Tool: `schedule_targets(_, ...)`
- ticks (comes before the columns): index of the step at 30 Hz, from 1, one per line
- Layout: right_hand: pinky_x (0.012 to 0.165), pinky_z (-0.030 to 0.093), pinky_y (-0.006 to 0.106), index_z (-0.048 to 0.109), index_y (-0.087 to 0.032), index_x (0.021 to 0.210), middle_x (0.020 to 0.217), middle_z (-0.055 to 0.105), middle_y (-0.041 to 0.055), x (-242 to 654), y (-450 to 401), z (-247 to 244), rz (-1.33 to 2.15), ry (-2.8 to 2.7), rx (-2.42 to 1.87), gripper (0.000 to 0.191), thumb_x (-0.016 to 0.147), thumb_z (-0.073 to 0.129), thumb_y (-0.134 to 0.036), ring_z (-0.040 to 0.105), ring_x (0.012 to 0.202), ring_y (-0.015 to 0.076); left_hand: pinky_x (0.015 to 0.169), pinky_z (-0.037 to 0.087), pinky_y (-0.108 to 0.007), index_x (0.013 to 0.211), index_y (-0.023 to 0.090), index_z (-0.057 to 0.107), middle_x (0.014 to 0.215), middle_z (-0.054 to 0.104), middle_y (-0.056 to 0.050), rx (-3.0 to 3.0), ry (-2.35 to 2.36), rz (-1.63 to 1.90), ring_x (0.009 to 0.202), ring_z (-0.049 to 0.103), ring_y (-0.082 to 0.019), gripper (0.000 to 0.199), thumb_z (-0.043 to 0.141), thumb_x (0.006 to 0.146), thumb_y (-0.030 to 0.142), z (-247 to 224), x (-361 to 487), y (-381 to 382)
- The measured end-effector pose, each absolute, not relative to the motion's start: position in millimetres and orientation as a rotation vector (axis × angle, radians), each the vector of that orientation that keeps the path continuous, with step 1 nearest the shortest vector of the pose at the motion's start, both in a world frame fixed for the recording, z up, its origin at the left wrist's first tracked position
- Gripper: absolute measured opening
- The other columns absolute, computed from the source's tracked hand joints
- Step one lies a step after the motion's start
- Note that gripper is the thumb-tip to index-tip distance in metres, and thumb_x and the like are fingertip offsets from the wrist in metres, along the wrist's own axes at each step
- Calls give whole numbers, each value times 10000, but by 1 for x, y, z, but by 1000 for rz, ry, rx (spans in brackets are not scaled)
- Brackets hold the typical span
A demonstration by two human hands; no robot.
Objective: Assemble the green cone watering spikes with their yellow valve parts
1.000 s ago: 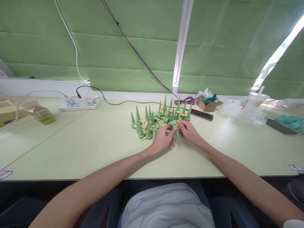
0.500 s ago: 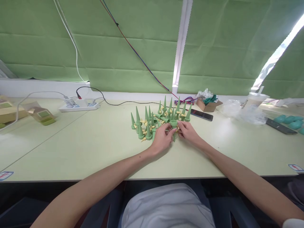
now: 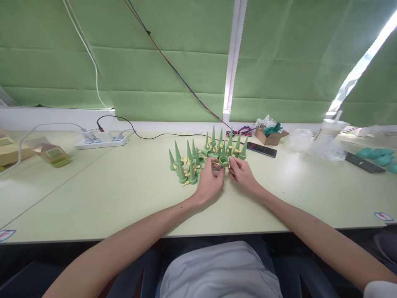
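Between my hands is a green cone part [image 3: 223, 161], its round open end turned up toward me. My left hand [image 3: 211, 179] has its fingers closed round the left side of this part. My right hand [image 3: 242, 173] pinches at its right edge; whatever small thing lies between those fingertips is too small to make out. Several green cones [image 3: 182, 170] stand point up on the table beside and behind my hands, with small yellow pieces [image 3: 186, 183] on and among them. A few green parts lie on their sides in the group.
Behind the cones lie a black phone [image 3: 262, 149] and a small cardboard box [image 3: 270, 136] with green material. Farther right are a cup [image 3: 329, 130], plastic bags and another dark phone [image 3: 365, 162]. A power strip [image 3: 102, 142] and clear-lidded packages [image 3: 55, 154] are at the left.
The held green part has tipped so its open end shows more toward me. My fingers have shifted slightly around it. The whole view has moved a little.
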State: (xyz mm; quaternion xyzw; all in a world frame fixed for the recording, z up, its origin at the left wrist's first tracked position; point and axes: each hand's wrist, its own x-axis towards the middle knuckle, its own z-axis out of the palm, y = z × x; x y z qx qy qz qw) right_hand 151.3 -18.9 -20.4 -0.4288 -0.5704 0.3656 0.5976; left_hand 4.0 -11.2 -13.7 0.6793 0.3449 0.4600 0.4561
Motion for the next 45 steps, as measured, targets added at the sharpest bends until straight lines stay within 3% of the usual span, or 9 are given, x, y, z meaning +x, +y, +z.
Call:
schedule_targets(3,412,291,255,404,-222,669,530,349,-68,153,-21,-21,717,-1386,-1041,459,955,483,-572,349,421,89,357,398,-197,930,205,473,971,637,-38,1541,768,1144,431,548,-58,297,482,941,502,-10,4,-12)
schedule_targets(7,503,339,265,443,-214,684,565,433,-40,152,-25,-22,522,-1514,-1130,422,993,442,-502,403,503,114,330,394,-226,736,159,528,749,621,-53,1402,746,1067,415,555,-102,482,439,935,589,-8,4,-8)
schedule_targets(13,573,350,271,454,-215,712,602,468,-32,149,-29,-24,425,-1592,-1158,364,1008,421,-425,418,547,127,349,402,-245,651,142,565,568,591,-59,1360,731,981,393,544,-129,559,468,911,627,-7,2,-6)
schedule_targets(21,583,366,276,413,-232,718,604,468,-21,146,-30,-32,409,-1540,-1185,378,1008,381,-472,443,573,149,372,403,-228,759,164,532,541,573,-8,1456,652,889,417,556,-124,487,484,912,623,-6,-1,-9)
schedule_targets(26,548,408,279,347,-246,702,621,401,-22,144,-31,-34,474,-1485,-1196,401,998,367,-515,409,556,150,345,377,-205,792,216,370,522,492,67,1441,604,842,400,576,-128,424,502,913,601,-12,1,-13)
schedule_targets(31,505,420,272,376,-244,709,637,386,-17,143,-33,-34,521,-1429,-1229,405,997,349,-528,377,567,151,326,361,-193,828,232,325,503,478,88,1497,574,770,390,569,-128,385,456,941,576,-15,0,-17)
schedule_targets(37,446,362,261,362,-240,682,584,376,-30,145,-35,-35,569,-1343,-1264,453,986,361,-576,359,517,136,353,379,-204,957,224,397,490,528,69,1635,638,761,384,545,-133,344,396,966,568,-14,-1,-23)
schedule_targets(45,415,316,268,368,-233,641,499,371,-43,153,-31,-36,626,-1360,-1248,502,961,414,-617,366,441,121,406,410,-227,1292,198,483,502,511,59,1700,783,828,378,502,-129,475,407,971,540,-17,0,-30)
